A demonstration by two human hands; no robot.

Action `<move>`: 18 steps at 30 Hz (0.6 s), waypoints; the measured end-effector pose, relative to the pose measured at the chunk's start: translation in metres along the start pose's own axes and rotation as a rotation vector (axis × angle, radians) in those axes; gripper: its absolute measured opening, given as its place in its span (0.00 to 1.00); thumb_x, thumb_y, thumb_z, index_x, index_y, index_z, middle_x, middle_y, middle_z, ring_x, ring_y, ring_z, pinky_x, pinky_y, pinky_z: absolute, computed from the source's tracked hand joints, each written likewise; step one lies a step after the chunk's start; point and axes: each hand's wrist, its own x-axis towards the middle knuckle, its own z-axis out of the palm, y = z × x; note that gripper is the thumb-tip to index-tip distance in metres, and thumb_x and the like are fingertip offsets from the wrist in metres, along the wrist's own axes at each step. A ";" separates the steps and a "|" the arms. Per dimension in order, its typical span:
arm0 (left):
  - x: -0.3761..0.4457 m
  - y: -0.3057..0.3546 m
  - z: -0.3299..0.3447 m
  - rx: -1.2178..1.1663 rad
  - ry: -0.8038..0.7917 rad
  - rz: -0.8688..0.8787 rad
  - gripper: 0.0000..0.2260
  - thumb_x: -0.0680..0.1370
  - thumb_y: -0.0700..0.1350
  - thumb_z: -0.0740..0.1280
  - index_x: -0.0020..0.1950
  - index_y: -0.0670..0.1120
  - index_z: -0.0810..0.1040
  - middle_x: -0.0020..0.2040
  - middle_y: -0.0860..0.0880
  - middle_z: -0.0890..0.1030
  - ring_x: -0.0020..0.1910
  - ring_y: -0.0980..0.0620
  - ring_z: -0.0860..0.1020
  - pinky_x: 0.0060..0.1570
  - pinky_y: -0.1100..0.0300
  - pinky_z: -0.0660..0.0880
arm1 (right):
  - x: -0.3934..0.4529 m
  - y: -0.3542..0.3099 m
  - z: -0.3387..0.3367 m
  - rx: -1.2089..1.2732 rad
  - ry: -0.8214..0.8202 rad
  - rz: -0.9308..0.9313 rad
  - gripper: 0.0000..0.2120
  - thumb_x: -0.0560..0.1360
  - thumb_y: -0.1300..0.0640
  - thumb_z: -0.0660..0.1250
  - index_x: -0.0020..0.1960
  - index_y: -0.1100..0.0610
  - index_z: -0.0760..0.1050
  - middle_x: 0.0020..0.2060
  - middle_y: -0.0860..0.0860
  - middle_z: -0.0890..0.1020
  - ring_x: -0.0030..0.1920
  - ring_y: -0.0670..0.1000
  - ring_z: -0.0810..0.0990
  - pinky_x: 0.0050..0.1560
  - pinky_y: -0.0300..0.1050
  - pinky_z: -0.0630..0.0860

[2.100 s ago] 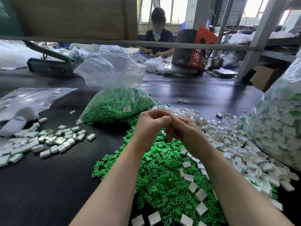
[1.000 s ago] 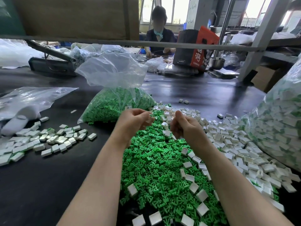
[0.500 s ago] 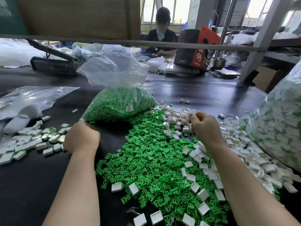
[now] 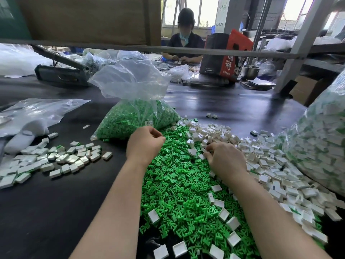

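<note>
Right grip [image 4: 225,161] pinches white caps [image 4: 220,135] — left grip [image 4: 145,144] curled above green pieces [image 4: 177,176], contents unclear.

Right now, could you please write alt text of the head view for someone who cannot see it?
Over a heap of green pieces on a black table, a person's left hand is curled while the right hand touches white tiles. A clear bag of green pieces sits behind.

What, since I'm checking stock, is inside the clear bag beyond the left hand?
Green plastic pieces fill the clear bag halfway; its slack top is empty. Deeper contents are hidden.
</note>
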 end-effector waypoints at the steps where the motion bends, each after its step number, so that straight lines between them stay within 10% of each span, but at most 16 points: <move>1: -0.002 0.004 0.006 -0.024 -0.038 0.017 0.05 0.73 0.46 0.72 0.38 0.51 0.79 0.36 0.54 0.81 0.38 0.55 0.80 0.45 0.53 0.81 | 0.000 0.000 0.000 -0.002 0.000 -0.002 0.14 0.80 0.45 0.62 0.59 0.51 0.78 0.51 0.50 0.83 0.50 0.51 0.79 0.51 0.47 0.79; 18: -0.018 0.020 0.046 -0.135 -0.298 0.030 0.04 0.76 0.47 0.72 0.48 0.49 0.82 0.42 0.52 0.83 0.44 0.52 0.81 0.45 0.58 0.78 | 0.003 -0.003 -0.006 0.343 0.029 0.014 0.05 0.76 0.54 0.68 0.47 0.56 0.75 0.39 0.49 0.79 0.41 0.51 0.77 0.40 0.40 0.71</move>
